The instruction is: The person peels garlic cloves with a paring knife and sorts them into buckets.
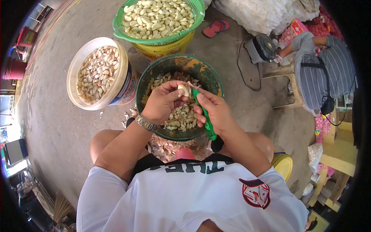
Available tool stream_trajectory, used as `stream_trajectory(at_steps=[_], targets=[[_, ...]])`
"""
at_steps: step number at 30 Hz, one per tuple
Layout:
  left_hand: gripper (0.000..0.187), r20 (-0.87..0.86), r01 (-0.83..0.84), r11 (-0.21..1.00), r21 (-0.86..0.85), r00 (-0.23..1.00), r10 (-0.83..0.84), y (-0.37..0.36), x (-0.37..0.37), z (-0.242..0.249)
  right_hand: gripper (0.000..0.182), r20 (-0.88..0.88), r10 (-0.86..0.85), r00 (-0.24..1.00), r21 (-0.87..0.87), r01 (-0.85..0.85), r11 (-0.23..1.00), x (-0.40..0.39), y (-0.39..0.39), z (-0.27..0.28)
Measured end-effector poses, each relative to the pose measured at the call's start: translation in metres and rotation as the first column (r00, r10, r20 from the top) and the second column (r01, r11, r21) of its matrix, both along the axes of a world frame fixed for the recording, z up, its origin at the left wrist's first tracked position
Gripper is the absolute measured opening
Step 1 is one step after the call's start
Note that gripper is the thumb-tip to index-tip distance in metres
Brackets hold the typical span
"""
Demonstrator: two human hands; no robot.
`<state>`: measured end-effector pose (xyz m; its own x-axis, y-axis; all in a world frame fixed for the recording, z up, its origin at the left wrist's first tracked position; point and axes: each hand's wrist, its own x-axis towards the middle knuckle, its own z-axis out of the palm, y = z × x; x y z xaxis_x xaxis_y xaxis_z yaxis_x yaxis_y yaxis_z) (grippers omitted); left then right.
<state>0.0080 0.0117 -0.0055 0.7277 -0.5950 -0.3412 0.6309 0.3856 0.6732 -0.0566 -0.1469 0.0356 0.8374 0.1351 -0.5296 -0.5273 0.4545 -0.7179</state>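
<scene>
Just above the dark green bucket (pixel 142 87), between your two sets of fingers, is the pale garlic clove (pixel 184 91). Your left hand (pixel 162 101) pinches it between thumb and fingers; your right hand (pixel 215 112) has its fingers wrapped round the green handle (pixel 208 118). The blade is too small to make out, but the tool's tip points at the left fingertips, so a slip on loose skin (pixel 189 85) could nick them. Too light a pinch might let the clove drop among the cloves (pixel 179 119) below your fingers. Both forearms reach forward over your knees and angle inward, the left wrist bent, the right thumb lying along the handle.
</scene>
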Motion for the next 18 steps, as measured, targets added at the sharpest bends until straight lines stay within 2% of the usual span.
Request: stream_trajectory(at_steps=[1, 4, 7, 10, 13, 18], targets=[[0.019, -0.031, 0.014, 0.999, -0.051, 0.999, -0.015, 0.000, 0.001, 0.000, 0.038, -0.025, -0.028, 0.999, 0.045, 0.029, 0.999, 0.001, -0.001, 0.001], [0.019, -0.115, -0.043, 0.993, -0.110, 0.993, 0.030, -0.001, -0.001, 0.011, 0.038, 0.016, -0.021, 1.000, -0.010, 0.021, 1.000, 0.001, -0.002, -0.004], [0.017, -0.110, -0.075, 0.992, -0.102, 0.992, 0.064, -0.001, 0.001, 0.002, 0.039, 0.091, 0.023, 0.996, -0.121, -0.012, 0.993, -0.002, 0.001, -0.003], [0.016, -0.094, -0.109, 0.992, -0.062, 0.990, 0.103, 0.000, 0.000, 0.000, 0.039, 0.105, 0.032, 0.994, -0.080, -0.023, 0.997, -0.003, 0.001, -0.002], [0.016, -0.042, -0.141, 0.990, 0.020, 0.989, 0.142, -0.005, -0.001, 0.000, 0.040, 0.104, 0.108, 0.989, -0.113, -0.096, 0.989, -0.004, 0.004, -0.001], [0.015, 0.048, -0.158, 0.987, 0.007, 0.986, 0.158, -0.007, -0.007, 0.001, 0.040, 0.127, 0.072, 0.989, -0.101, -0.059, 0.993, -0.004, 0.005, -0.006]])
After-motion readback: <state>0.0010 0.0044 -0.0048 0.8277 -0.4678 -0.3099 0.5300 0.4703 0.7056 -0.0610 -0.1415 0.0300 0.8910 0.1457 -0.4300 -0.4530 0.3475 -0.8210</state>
